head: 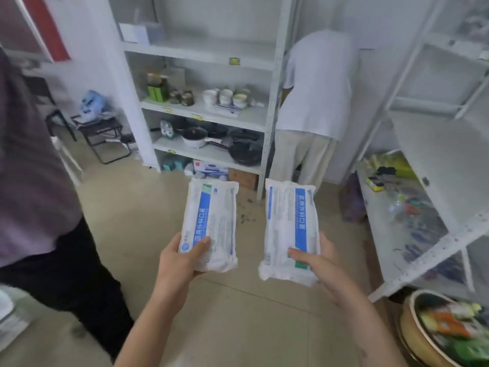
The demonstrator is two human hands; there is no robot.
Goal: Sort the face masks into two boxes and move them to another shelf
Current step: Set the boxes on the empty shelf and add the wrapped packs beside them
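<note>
Carrying one mask pack (210,223) in the left hand (182,260) and another (289,229) in the right hand (317,260), both clamped, near the pan shelf (203,152). Advisable: keeping packs level, watching bystanders.

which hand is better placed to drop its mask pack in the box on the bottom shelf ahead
Left, probably. The left hand holds its mask pack almost directly below the box; the right hand's pack sits further right.

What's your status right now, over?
Left hand grips one mask pack; right hand grips another pack. Both held over the floor. Person in white bent at shelf ahead.
</note>
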